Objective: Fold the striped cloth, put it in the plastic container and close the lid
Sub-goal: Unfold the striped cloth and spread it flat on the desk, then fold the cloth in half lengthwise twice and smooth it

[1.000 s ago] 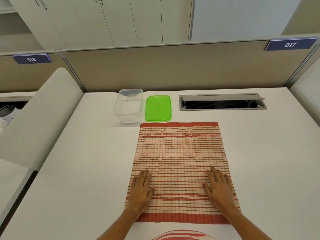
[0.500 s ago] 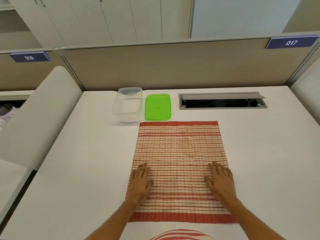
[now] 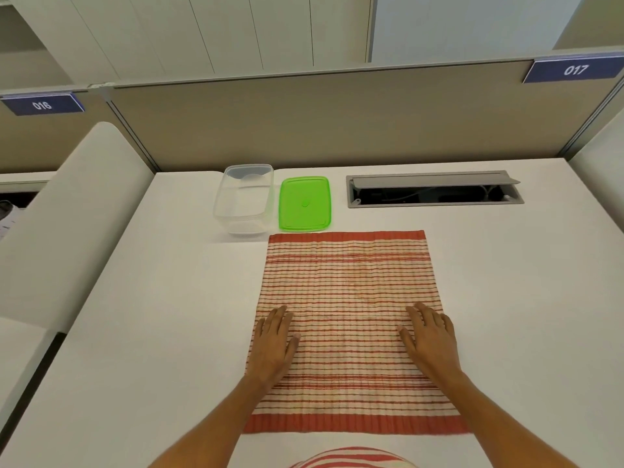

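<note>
The red-and-cream striped cloth (image 3: 349,285) lies flat and unfolded on the white desk (image 3: 152,332). My left hand (image 3: 274,342) rests palm down on the cloth near its left edge, fingers spread. My right hand (image 3: 430,336) lies flat the same way near the right edge. Neither hand grips anything. Beyond the cloth's far left corner stands the clear plastic container (image 3: 244,201), open and with nothing inside. Its green lid (image 3: 305,203) lies flat on the desk just to the right of it.
A grey cable hatch (image 3: 434,189) with its flap raised is sunk into the desk at the back right. A beige partition (image 3: 337,119) closes off the far edge. A white divider (image 3: 67,214) borders the left side.
Both hands have slid a little farther up the cloth, away from me, still flat on it. The cloth, container and lid have not moved.
</note>
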